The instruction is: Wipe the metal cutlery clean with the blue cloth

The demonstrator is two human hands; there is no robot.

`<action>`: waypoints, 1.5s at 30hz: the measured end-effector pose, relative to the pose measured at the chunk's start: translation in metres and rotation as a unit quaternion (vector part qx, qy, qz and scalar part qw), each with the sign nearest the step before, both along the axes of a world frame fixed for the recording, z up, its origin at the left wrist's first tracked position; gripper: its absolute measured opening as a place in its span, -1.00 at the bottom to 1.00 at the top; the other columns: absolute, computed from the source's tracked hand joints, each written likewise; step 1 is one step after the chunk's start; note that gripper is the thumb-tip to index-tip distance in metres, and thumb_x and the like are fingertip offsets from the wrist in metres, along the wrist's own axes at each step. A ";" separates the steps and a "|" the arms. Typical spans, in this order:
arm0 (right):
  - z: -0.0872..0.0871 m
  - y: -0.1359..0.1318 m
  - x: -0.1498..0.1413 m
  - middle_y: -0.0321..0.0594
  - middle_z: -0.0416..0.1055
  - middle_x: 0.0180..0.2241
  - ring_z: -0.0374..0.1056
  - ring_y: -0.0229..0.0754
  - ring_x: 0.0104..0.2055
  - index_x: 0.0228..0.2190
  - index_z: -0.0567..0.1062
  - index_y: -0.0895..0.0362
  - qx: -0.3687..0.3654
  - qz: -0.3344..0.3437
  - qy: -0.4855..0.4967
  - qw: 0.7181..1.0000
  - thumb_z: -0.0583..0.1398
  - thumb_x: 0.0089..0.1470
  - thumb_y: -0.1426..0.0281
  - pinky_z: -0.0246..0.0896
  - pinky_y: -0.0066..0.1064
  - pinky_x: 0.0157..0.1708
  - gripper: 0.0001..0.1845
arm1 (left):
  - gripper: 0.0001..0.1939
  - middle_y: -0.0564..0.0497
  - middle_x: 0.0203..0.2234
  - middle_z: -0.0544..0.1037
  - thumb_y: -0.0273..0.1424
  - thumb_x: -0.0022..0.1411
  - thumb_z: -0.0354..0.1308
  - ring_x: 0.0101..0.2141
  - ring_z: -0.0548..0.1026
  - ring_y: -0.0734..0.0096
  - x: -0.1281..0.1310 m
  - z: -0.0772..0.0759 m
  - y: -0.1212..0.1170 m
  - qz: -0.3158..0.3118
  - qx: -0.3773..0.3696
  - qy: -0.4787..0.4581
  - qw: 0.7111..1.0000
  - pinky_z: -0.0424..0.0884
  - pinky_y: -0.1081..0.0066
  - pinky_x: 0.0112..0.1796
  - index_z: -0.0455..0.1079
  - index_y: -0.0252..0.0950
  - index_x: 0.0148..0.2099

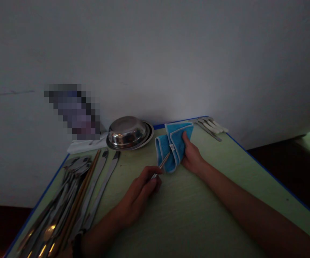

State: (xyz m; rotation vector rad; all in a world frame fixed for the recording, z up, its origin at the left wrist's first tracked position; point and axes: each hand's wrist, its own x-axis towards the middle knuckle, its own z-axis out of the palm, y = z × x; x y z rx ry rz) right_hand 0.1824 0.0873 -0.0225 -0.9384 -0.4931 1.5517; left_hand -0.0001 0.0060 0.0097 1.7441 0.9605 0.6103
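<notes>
My left hand (144, 190) is closed around the slim handle of a metal utensil (164, 161). The utensil slants up to the right, and its far end meets the folds of a blue cloth (178, 141), which hide what kind it is. White edging and a small white label show on the folded cloth. My right hand (192, 156) grips the cloth from its right side, thumb on the near face and the other fingers mostly hidden behind it. Both hands are above the green tabletop (187, 218).
Upturned metal bowls (128, 130) stand against the wall. Along the left lie several spoons and forks (60, 197), wooden chopsticks (82, 190) and table knives (105, 188). More cutlery, some white-handled (211, 125), lies at the far right corner. A blurred-out object (74, 111) is at the back left.
</notes>
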 end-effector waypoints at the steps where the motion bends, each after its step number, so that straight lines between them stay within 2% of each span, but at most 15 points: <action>1: 0.000 -0.001 0.000 -0.13 0.50 -0.30 0.41 -0.12 -0.23 -0.23 0.41 0.16 0.005 0.016 0.000 1.000 0.14 -0.08 0.08 0.33 -0.26 -0.22 -0.54 | -0.80 0.11 -0.50 0.25 -0.35 0.30 -0.26 -0.50 0.23 0.51 0.000 -0.003 0.000 0.002 0.001 -0.004 1.000 0.23 0.48 -0.45 0.08 -0.27 -0.08; 4: 0.000 -0.004 0.000 -0.18 0.51 -0.31 0.42 -0.15 -0.26 -0.26 0.43 0.15 0.046 0.079 -0.017 0.996 0.23 -0.13 0.24 0.32 -0.29 -0.22 -0.65 | -0.86 0.15 -0.54 0.24 -0.39 0.29 -0.22 -0.53 0.21 0.54 0.001 -0.011 0.001 0.043 0.013 0.003 0.999 0.20 0.52 -0.48 0.08 -0.24 -0.12; 6: 0.000 -0.006 0.000 -0.21 0.51 -0.33 0.42 -0.17 -0.29 -0.30 0.45 0.15 0.066 0.095 -0.027 0.993 0.26 -0.15 0.31 0.32 -0.30 -0.22 -0.70 | -0.87 0.17 -0.56 0.23 -0.39 0.29 -0.22 -0.55 0.20 0.55 0.002 -0.014 0.003 0.080 0.015 -0.002 0.997 0.19 0.54 -0.51 0.07 -0.23 -0.12; 12: -0.002 -0.003 -0.001 -0.23 0.51 -0.35 0.43 -0.18 -0.32 -0.31 0.43 0.12 0.041 0.025 -0.021 0.999 0.21 -0.10 0.22 0.33 -0.29 -0.23 -0.70 | -0.80 0.16 -0.50 0.30 -0.38 0.20 -0.04 -0.54 0.26 0.56 0.006 -0.015 0.007 0.143 0.068 0.035 0.987 0.22 0.56 -0.51 0.04 -0.22 -0.13; 15: -0.002 0.000 0.000 -0.24 0.51 -0.35 0.43 -0.18 -0.32 -0.30 0.42 0.12 0.025 -0.003 -0.016 1.000 0.20 -0.10 0.22 0.34 -0.30 -0.24 -0.70 | -0.77 0.12 -0.45 0.35 -0.40 0.16 -0.01 -0.52 0.32 0.54 0.007 -0.015 0.006 0.171 0.101 0.077 0.977 0.25 0.53 -0.49 0.05 -0.23 -0.13; 17: -0.002 0.000 0.000 -0.24 0.51 -0.36 0.43 -0.18 -0.33 -0.33 0.43 0.12 0.021 0.001 -0.013 1.000 0.20 -0.09 0.25 0.34 -0.30 -0.25 -0.73 | -0.79 0.11 -0.46 0.38 -0.39 0.16 -0.02 -0.53 0.34 0.52 0.008 -0.016 0.005 0.176 0.115 0.116 0.971 0.25 0.52 -0.51 0.08 -0.24 -0.14; 21: -0.002 -0.002 -0.001 -0.25 0.51 -0.38 0.42 -0.18 -0.33 -0.37 0.44 0.13 0.023 0.009 -0.020 0.999 0.21 -0.10 0.28 0.33 -0.31 -0.26 -0.79 | -0.83 0.09 -0.50 0.42 -0.31 0.19 -0.05 -0.57 0.36 0.49 0.008 -0.014 0.003 0.144 0.135 0.181 0.964 0.25 0.49 -0.53 0.15 -0.25 -0.18; 26: 0.000 -0.004 -0.004 -0.26 0.52 -0.41 0.42 -0.19 -0.34 -0.40 0.45 0.13 0.027 0.003 -0.048 0.998 0.20 -0.11 0.29 0.32 -0.30 -0.27 -0.80 | -0.78 0.06 -0.54 0.46 -0.25 0.24 -0.12 -0.54 0.42 0.41 0.008 -0.008 0.002 0.089 0.154 0.254 0.951 0.25 0.47 -0.52 0.24 -0.27 -0.26; 33: -0.003 -0.004 -0.005 -0.25 0.52 -0.41 0.42 -0.19 -0.38 -0.41 0.46 0.14 0.047 0.007 -0.071 0.996 0.22 -0.14 0.27 0.31 -0.30 -0.28 -0.78 | -0.66 0.03 -0.62 0.45 -0.28 0.30 -0.27 -0.58 0.44 0.37 0.008 -0.010 0.004 0.058 0.203 0.365 0.907 0.23 0.46 -0.53 0.27 -0.29 -0.33; 37: -0.009 -0.005 -0.004 -0.25 0.52 -0.38 0.42 -0.18 -0.34 -0.34 0.47 0.14 0.083 0.029 -0.129 0.988 0.21 -0.14 0.20 0.26 -0.27 -0.19 -0.68 | -0.60 -0.02 -0.56 0.51 -0.33 0.30 -0.28 -0.54 0.46 0.38 0.008 -0.012 0.004 0.026 0.247 0.378 0.892 0.28 0.43 -0.45 0.31 -0.30 -0.44; 40: -0.013 -0.005 -0.003 -0.26 0.52 -0.37 0.41 -0.17 -0.28 -0.32 0.48 0.15 0.115 0.039 -0.187 0.975 0.18 -0.12 0.17 0.20 -0.27 -0.12 -0.65 | -0.60 -0.02 -0.57 0.49 -0.33 0.30 -0.28 -0.53 0.45 0.38 0.007 -0.011 0.003 0.015 0.256 0.372 0.892 0.28 0.42 -0.45 0.29 -0.30 -0.44; 45: -0.014 -0.004 -0.003 -0.28 0.51 -0.37 0.40 -0.19 -0.28 -0.37 0.48 0.13 0.109 -0.001 -0.170 0.979 0.18 -0.11 0.20 0.20 -0.29 -0.12 -0.72 | -0.65 0.04 -0.60 0.44 -0.17 0.26 -0.20 -0.59 0.39 0.40 0.007 -0.009 -0.001 0.003 0.260 0.353 0.899 0.21 0.43 -0.53 0.22 -0.28 -0.39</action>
